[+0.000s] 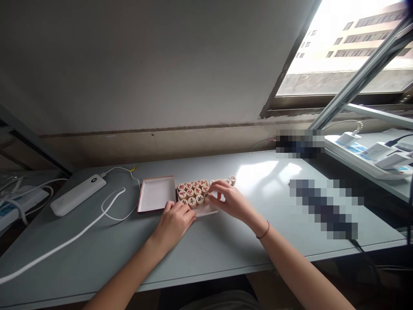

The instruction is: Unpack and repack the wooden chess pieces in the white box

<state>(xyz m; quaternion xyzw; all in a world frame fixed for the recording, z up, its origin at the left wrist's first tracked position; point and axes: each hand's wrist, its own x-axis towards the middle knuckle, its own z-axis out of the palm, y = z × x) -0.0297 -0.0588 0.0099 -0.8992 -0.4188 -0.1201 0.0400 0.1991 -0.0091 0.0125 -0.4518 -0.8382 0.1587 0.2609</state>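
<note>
White plastic power strip (22, 204) sits at the far left, below the edge of the pale grey-green desk (106, 254), with thin white cables (38, 189) looped around it. On the desk, a white oblong power bank (77, 194) lies at an angle, and a long white charging cable (64, 239) curves away from it towards the lower left.

Further right, a shallow white box lid with a dark pink rim (157, 193) lies open side up, just beside a flat white tray (206, 210). Round wooden Chinese chess pieces (192, 193), carved with red and black characters, stand packed in rows on the tray, with a few more (229, 181) trailing off to the right.

The left hand (174, 221) comes in from the bottom edge, lying palm down and relaxed, with its fingers (169, 206) resting on the tray's near corner, not clenched. The right hand (226, 199) arches over the pieces at the right of the group, fingers curled down among them; whether it grasps 1 cannot be told. A thin red string bracelet (263, 230) circles the right wrist. Beyond, pixelated patches (325, 209) cover part of the desk, and a second white power strip (364, 150) sits at the right, below a bright window (342, 47).
</note>
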